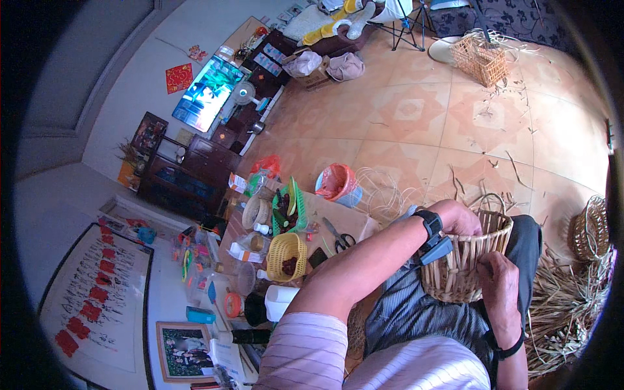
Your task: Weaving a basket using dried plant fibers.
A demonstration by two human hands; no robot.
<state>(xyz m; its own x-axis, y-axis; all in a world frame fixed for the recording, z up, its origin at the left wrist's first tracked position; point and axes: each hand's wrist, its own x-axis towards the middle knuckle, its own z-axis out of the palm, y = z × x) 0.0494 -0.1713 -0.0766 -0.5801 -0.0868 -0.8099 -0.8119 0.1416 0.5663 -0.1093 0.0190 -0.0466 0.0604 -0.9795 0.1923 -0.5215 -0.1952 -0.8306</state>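
Note:
A woven basket [448, 276] of tan, straw-like strips rests against my lap, tilted, with a thin loop handle [492, 201] over its mouth. My left hand [463, 220] reaches over the rim from the left, its fingers curled down inside the mouth, where the basket wall hides their tips. Against the outside of the basket's right wall, my right hand [500, 279] is closed, with fingertips pinched at the weave. Whether a loose strip lies between those fingers is too small to tell. A black watch [429, 224] is on my left wrist, a dark band on my right.
To the left, a low table [338, 218] carries scissors [342, 239], a yellow basket [286, 255] and a green basket [290, 207]. A bucket [338, 184] stands beyond it. Dried strips [562, 312] are heaped at right, near another woven basket [590, 229]. A square basket [481, 62] sits farther off.

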